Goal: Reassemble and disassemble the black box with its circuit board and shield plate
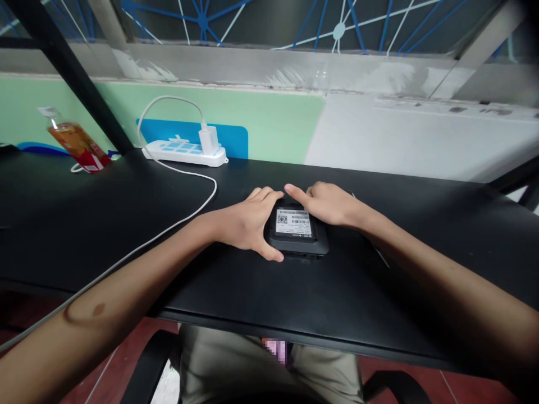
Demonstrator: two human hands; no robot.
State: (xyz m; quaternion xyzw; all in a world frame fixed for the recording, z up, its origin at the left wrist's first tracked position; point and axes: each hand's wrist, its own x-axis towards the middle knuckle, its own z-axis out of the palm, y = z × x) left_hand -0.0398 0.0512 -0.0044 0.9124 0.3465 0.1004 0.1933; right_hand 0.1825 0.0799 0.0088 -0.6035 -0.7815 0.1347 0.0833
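Observation:
A flat black electronic box [297, 244] lies on the black desk, with a white label [293, 223] on its upper face carrying a QR code and barcodes. My left hand [248, 221] is clasped around its left side, the thumb at the near edge and the fingers at the far edge. At the box's far right corner is my right hand [330, 202], its fingers curled under and its thumb stretched out to the left over the far edge. The undersides of those fingers are hidden, so whatever they hold cannot be seen.
A thin metallic rod [381, 255] lies partly under my right forearm. A white cable [189, 217] runs over the desk from a charger [209, 139] in a white power strip [185, 154]. A drink bottle [78, 143] stands at the far left. The desk's front edge [252, 331] is near my lap.

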